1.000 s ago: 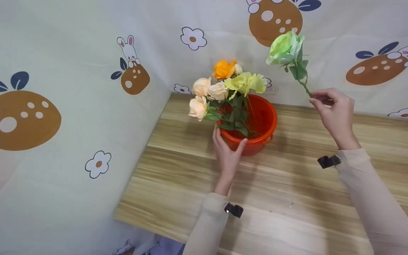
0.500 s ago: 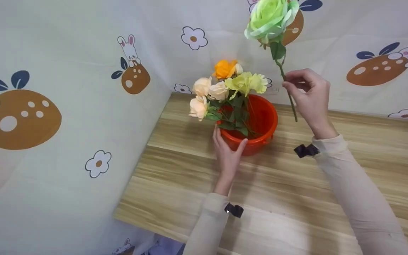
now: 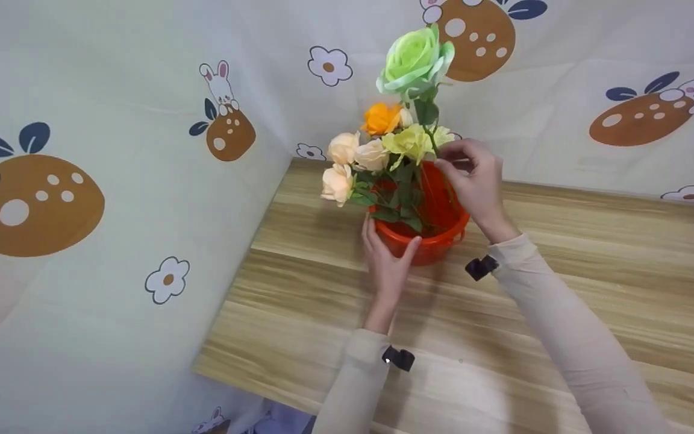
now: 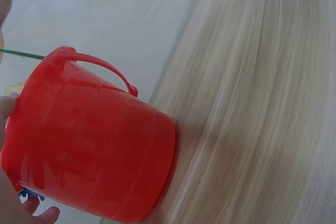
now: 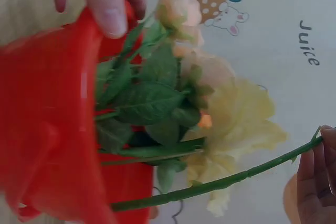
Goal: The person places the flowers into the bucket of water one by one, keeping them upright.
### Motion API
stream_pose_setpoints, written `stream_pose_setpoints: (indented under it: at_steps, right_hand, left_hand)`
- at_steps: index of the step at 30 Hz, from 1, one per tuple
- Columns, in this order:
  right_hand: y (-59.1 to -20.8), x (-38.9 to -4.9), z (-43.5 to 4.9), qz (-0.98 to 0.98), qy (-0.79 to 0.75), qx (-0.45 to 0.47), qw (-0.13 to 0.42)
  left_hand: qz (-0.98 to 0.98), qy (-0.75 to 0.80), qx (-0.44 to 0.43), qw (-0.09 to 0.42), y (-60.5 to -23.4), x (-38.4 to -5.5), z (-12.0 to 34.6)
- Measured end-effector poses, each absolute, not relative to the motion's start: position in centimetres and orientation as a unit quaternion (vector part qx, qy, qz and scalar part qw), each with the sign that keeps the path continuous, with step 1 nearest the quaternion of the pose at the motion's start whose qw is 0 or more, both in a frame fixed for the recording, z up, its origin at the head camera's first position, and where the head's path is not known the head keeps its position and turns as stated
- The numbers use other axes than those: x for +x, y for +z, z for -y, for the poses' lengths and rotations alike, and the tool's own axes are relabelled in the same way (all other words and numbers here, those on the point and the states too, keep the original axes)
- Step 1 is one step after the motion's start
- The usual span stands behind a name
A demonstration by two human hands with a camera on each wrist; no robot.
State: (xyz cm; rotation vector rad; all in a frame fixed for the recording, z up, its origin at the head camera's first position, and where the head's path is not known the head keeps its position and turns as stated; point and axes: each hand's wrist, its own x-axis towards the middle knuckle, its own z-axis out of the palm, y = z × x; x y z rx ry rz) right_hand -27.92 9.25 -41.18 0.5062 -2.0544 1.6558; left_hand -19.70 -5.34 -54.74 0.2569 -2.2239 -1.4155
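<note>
My right hand (image 3: 478, 181) pinches the thin stem (image 5: 226, 181) of a pale green artificial rose (image 3: 416, 63) between thumb and fingertips. The bloom stands upright above the others, and the stem slants down with its lower end at the mouth of a red plastic bucket (image 3: 434, 252). At the bucket's near left side, my left hand (image 3: 388, 268) holds it with the thumb at the rim and the fingers along the wall. Inside lean peach roses (image 3: 338, 182), an orange flower (image 3: 382, 118) and a yellow-green flower (image 3: 408, 143), their leafy stems bunched to the left.
The bucket stands on a wood-grain table (image 3: 299, 295) near its back edge. Behind and to the left hangs a patterned cloth (image 3: 112, 78) with bunnies and brown fruit. The bucket's handle (image 4: 102, 64) hangs down its side.
My right hand has carried the green rose leftward from the right of the bucket to over its mouth, and then lowered it. The left hand and the bucket have stayed put.
</note>
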Motion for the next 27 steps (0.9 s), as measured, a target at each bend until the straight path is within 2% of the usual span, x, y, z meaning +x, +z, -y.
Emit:
stream_pose_setpoints:
  at_steps: [12,27]
  right_hand:
    - [-47.7,-29.8,-8.0,0.828,0.516,0.149,0.159]
    - [-49.1,-30.6,-7.4,0.870,0.460,0.139,0.113]
  left_hand:
    - [0.822,-0.500,0.086,0.259,-54.9,-19.5,5.4]
    - [0.835,-0.488,0.087,0.239,-54.5,-19.6,5.4]
